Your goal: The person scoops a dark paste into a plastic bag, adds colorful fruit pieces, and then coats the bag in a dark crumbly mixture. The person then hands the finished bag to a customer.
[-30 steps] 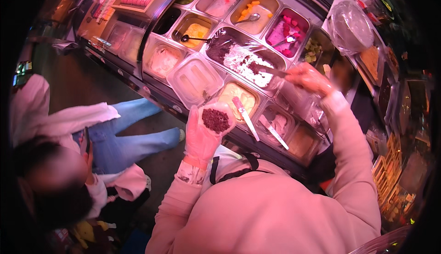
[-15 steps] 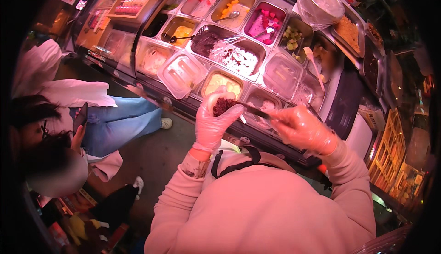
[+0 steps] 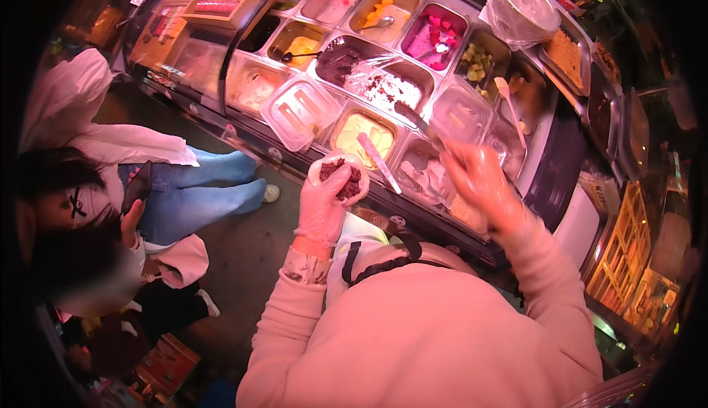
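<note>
The left hand (image 3: 322,205), gloved in clear film, cups the shell (image 3: 318,172), a round pale piece bearing dark, crumbly filling (image 3: 355,181). Its fingers curl round the underside and the thumb lies over the top, reaching onto the filling. The shell sits within that grip, in front of the body and just short of the cream pan (image 3: 352,143).

The right hand (image 3: 483,183), also gloved and blurred, is closed round the spatula (image 3: 410,114); its dark blade points away from the body, at the near edge of the long pan (image 3: 341,60). Blade and shell are well apart. How each finger sits on the handle cannot be made out.

Beyond both hands, film covers part of the long pan. Between the hands, a second spatula (image 3: 382,166) leans out of the cream pan. A clear lid (image 3: 299,112) lies beyond the left hand, slightly to its left.

The shell looks light, soft and easily dented; the filling seems loose enough to shed crumbs if tipped. Smooth gloves may slip on it, so a broad cradle from below, fingers spread round the side, should serve better than a pinch at the rim. The spatula looks stiff and is best held by its handle.
</note>
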A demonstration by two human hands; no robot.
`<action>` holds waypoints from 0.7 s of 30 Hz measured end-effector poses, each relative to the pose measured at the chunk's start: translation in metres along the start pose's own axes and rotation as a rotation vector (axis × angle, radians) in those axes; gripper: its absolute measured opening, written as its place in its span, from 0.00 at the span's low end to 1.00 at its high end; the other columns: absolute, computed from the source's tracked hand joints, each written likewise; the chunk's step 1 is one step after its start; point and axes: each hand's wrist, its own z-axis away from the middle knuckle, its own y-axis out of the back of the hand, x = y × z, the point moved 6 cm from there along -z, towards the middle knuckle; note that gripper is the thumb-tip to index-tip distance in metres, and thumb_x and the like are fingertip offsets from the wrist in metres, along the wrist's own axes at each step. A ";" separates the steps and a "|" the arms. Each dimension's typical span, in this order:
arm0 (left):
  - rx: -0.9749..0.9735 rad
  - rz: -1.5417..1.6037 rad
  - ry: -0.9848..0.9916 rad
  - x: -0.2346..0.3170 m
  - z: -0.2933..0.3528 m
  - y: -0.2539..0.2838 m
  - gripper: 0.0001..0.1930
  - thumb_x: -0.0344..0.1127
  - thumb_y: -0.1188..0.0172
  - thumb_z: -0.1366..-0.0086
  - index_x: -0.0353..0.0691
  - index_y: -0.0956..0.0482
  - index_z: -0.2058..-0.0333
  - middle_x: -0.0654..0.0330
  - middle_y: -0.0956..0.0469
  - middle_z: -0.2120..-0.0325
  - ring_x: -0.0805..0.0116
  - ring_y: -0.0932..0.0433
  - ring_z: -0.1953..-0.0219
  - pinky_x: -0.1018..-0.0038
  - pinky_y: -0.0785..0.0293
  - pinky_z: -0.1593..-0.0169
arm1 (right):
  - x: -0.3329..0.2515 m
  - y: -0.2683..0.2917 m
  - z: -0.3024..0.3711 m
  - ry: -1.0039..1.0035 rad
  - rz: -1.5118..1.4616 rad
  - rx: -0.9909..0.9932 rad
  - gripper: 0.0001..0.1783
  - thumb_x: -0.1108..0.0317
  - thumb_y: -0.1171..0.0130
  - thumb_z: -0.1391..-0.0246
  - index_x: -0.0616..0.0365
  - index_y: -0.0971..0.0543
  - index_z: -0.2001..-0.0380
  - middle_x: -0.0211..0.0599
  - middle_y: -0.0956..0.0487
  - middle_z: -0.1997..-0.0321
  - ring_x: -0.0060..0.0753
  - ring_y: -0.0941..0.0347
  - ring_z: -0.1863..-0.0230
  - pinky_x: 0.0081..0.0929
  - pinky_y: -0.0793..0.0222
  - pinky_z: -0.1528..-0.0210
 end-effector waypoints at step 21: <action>-0.233 0.220 0.144 0.003 0.002 0.011 0.12 0.42 0.44 0.22 0.39 0.24 0.52 0.55 0.20 0.65 0.66 0.25 0.70 0.75 0.37 0.75 | 0.116 -0.025 -0.007 -0.112 0.181 0.234 0.21 0.63 0.39 0.35 0.61 0.19 0.42 0.55 0.17 0.52 0.50 0.18 0.52 0.41 0.24 0.49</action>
